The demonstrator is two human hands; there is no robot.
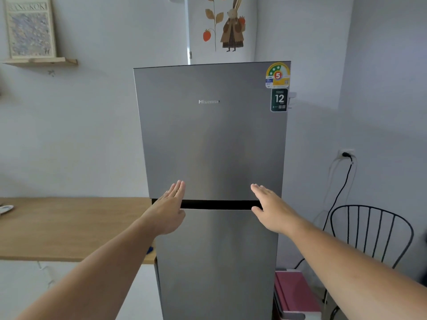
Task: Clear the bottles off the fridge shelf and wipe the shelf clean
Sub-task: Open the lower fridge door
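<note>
**Both hands at the closed fridge, shelf not yet reached**

The fridge (212, 158) stood shut, both doors closed, so the bottles and shelf inside were hidden. The left hand (169, 209) and right hand (271, 210) were stretched out flat with fingers released, grasping nothing, over the dark handle gap (217, 205) between the two doors, probably positioned to catch a door's edge and pull. The wooden desk (69, 225) just beside the fridge offered a likely landing place for bottles.
</note>
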